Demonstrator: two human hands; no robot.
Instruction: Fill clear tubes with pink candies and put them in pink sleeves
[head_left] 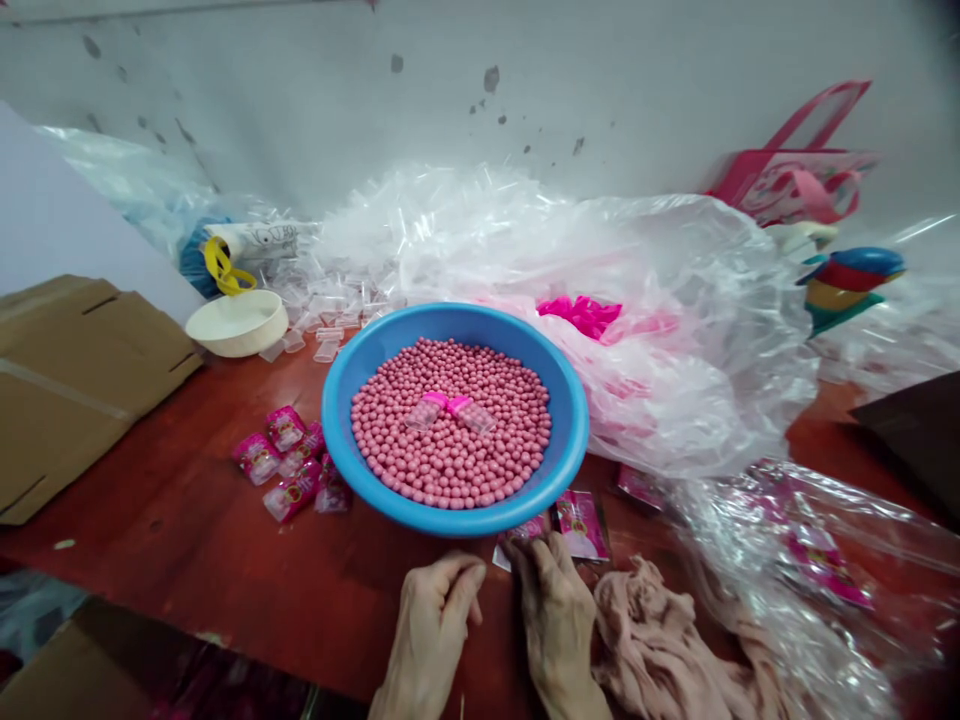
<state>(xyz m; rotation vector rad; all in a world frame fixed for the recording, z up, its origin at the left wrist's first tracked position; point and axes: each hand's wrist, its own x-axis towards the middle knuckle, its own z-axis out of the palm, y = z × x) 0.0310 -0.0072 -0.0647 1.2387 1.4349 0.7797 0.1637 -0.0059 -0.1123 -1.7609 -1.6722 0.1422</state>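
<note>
A blue basin (352, 380) full of small pink candy balls (450, 440) stands on the red table; two small clear bottles with pink caps (450, 408) lie on the balls. My left hand (431, 630) rests at the table's front edge, fingers curled down, nothing visible in it. My right hand (551, 610) lies beside it, fingertips pressing on pink printed sachets (577, 522) just under the basin's front rim. A small heap of filled pink sachets (289, 462) lies left of the basin.
A pink cloth (652, 640) lies right of my right hand. Large clear plastic bags (660, 330) pile behind and right of the basin. A cream bowl (238, 322), clear small bottles, a cardboard box (67, 380) at left, a pink bag (795, 180) at back right.
</note>
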